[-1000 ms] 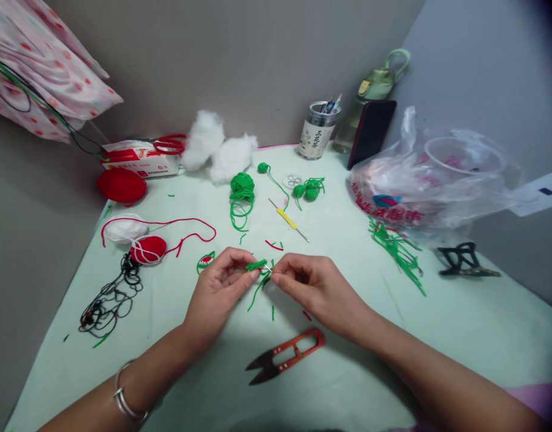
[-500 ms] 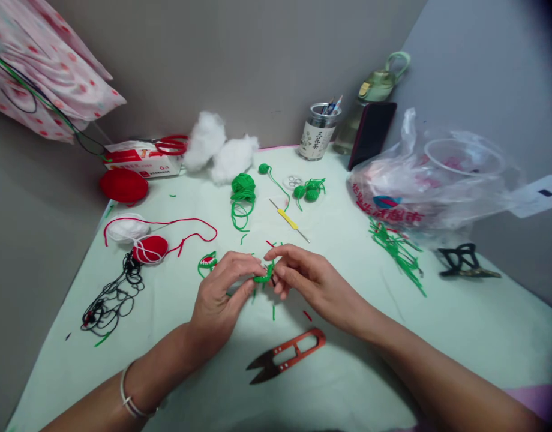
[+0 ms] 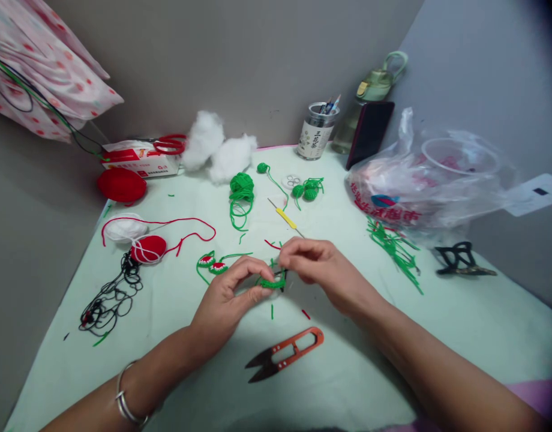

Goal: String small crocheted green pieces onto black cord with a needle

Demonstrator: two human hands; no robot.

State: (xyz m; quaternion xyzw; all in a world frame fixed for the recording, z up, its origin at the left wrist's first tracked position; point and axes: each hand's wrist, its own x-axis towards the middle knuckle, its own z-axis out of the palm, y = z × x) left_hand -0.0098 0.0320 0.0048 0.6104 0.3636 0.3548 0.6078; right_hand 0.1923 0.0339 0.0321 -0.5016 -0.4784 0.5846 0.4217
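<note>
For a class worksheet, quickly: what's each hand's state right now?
Left hand: closed, pinching a green yarn piece.
Right hand: closed; anything it holds cannot be made out.

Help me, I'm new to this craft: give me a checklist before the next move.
1. Left hand holding the green piece: ok.
2. Grip of the right hand: cannot tell; anything held there is indistinct.
3. Orange snips touching neither hand: ok.
4. Yellow-handled hook apart from right hand: cannot tell; its near end meets the hand's outline.
5. Table free of scraps: not ok; red scrap and green scrap there.
</note>
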